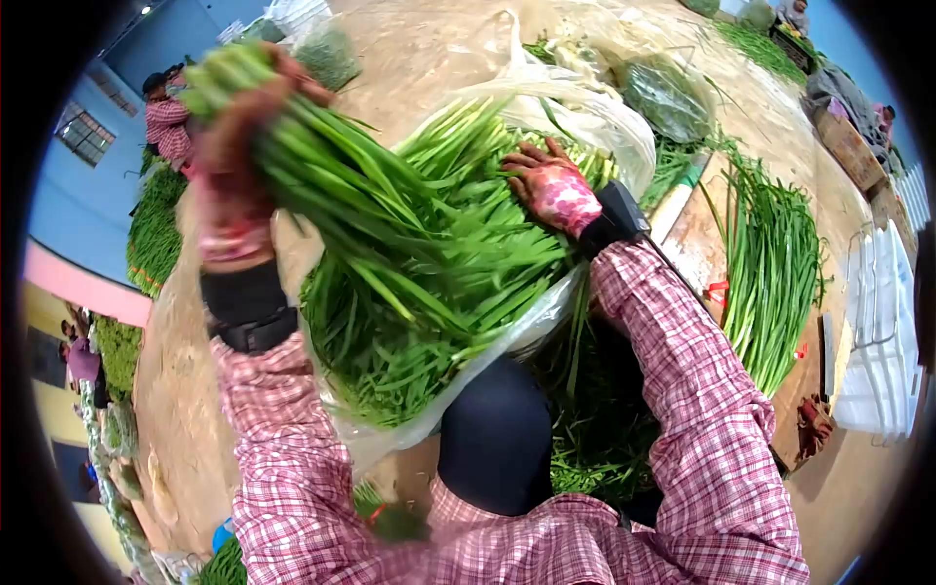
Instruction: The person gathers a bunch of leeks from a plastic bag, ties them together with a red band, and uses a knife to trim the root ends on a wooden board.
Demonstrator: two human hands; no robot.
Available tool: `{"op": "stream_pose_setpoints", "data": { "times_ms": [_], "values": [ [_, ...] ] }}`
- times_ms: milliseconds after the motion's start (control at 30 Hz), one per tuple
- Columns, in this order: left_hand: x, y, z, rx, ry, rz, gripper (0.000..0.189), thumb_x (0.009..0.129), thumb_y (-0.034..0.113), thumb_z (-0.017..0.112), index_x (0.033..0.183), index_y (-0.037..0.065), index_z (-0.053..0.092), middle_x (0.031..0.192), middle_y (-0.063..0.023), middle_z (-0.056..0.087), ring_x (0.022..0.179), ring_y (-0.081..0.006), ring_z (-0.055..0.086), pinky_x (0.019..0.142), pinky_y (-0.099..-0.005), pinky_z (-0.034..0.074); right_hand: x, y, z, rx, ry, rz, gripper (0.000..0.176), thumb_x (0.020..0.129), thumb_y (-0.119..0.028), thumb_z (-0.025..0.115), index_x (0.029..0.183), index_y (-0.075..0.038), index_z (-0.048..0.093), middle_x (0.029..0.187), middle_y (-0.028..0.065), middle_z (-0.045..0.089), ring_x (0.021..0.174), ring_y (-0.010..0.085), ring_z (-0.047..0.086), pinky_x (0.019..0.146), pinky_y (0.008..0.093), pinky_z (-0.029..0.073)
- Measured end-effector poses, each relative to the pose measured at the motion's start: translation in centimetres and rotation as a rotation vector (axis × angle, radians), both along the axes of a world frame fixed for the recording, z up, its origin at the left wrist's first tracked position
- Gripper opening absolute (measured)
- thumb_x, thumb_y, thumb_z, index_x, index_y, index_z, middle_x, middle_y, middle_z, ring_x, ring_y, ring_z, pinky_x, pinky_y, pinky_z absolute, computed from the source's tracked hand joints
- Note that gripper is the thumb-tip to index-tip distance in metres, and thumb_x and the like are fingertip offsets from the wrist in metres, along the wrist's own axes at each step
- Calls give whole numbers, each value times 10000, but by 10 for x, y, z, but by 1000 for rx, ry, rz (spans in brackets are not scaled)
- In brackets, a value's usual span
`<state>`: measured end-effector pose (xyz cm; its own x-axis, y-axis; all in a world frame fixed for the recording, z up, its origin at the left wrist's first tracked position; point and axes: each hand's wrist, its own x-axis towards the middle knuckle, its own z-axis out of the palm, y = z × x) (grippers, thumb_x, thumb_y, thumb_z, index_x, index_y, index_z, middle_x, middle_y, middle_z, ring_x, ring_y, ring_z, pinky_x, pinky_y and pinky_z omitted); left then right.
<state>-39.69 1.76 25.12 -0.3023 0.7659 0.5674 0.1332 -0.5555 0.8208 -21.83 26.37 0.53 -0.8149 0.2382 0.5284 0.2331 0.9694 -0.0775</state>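
Note:
My left hand (pixel 244 132), blurred by motion, is raised at the upper left with its fingers wrapped round a bunch of garlic chives (pixel 336 180). The pale stem ends point up and left, and the green leaves trail down over a pile of garlic chives (pixel 409 370). That pile lies in a large clear plastic bag (pixel 517 327), opened out in front of my knee. My right hand (pixel 554 185) rests on top of the pile near its pale stem ends, fingers spread and nothing gripped. Both hands wear pink patterned coverings that leave the fingers bare.
A tied bundle of garlic chives (pixel 770 273) lies on a wooden board (pixel 700 239) at the right. Beyond it stands a white plastic crate (pixel 877 331). A filled plastic bag (pixel 668 97) sits behind the pile. Another person (pixel 168 127) works at the far left.

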Motion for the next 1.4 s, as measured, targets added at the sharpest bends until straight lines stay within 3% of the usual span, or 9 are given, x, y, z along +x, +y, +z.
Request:
{"op": "stream_pose_setpoints", "data": {
  "times_ms": [300, 400, 467, 667, 800, 933, 1100, 1233, 1400],
  "values": [
    [48, 1, -17, -194, 29, 239, 392, 751, 144, 759, 1080, -14, 613, 977, -83, 662, 833, -182, 665, 769, -302, 559, 23, -94, 177, -940, 492, 406, 725, 745, -302, 808, 1349, -60, 488, 1266, 146, 595, 1188, 232, 535, 998, 320, 417],
    [69, 24, -11, -311, 164, 122, 394, 828, 184, 744, 1170, 40, 612, 1033, -25, 635, 851, -98, 586, 755, -260, 508, 19, -129, 201, -956, 241, 465, 828, 719, -200, 821, 1389, 10, 381, 1265, 127, 549, 1157, 205, 534, 947, 328, 459],
    [67, 51, -40, -73, -32, -49, 566, 893, 351, 686, 1333, 58, 487, 1068, 3, 608, 961, -77, 544, 859, -236, 462, 8, -153, 191, -1421, 563, 783, 553, 773, -121, 716, 1271, 6, 511, 1233, 109, 572, 1040, 208, 590, 880, 319, 486],
    [51, 87, -100, -143, 403, 118, 541, 1047, 352, 311, 1488, 47, 239, 1337, -67, 437, 1264, -147, 409, 1079, -295, 333, 17, -115, 146, -1197, 739, 84, 283, 804, -70, 676, 1065, 20, 615, 943, 57, 651, 805, 161, 607, 729, 298, 498],
    [23, 77, -180, -269, 1019, 365, 496, 1019, 266, 342, 1462, 45, 306, 1376, -72, 445, 1272, -166, 426, 1093, -306, 319, 23, -109, 149, -1466, 852, 357, 291, 837, -105, 662, 1071, 57, 608, 1060, 158, 666, 941, 244, 649, 845, 346, 529],
    [-28, 49, -269, 95, 2522, 1196, 465, 991, 179, 373, 1435, 44, 373, 1415, -77, 454, 1279, -184, 442, 1108, -316, 305, 39, -92, 169, -1518, 855, 333, 273, 834, -163, 651, 995, 55, 683, 1035, 177, 691, 945, 245, 649, 881, 335, 498],
    [-6, 21, -238, -890, 1465, 285, 460, 1000, 190, 374, 1437, 47, 365, 1452, -78, 430, 1319, -182, 416, 1135, -385, 277, 72, -69, 255, -1467, 719, 565, 440, 859, -261, 646, 1155, 49, 547, 1173, 220, 619, 1080, 352, 611, 982, 464, 481],
    [-6, -2, -276, -244, 794, 268, 431, 972, 148, 391, 1399, 154, 450, 1477, -53, 420, 1384, -188, 345, 1160, -491, 99, 93, -47, 307, -1372, 729, 509, 410, 881, -240, 614, 1164, 48, 537, 1226, 238, 583, 1110, 358, 594, 1013, 459, 461],
    [-16, -1, -219, -496, 333, 190, 436, 998, 205, 447, 1416, 83, 431, 1248, -110, 625, 1049, -180, 628, 947, -321, 465, 110, -26, 317, -1383, 809, 530, 335, 868, -192, 633, 1100, 39, 562, 1230, 256, 579, 1119, 366, 587, 1006, 458, 467]
  ]
}}
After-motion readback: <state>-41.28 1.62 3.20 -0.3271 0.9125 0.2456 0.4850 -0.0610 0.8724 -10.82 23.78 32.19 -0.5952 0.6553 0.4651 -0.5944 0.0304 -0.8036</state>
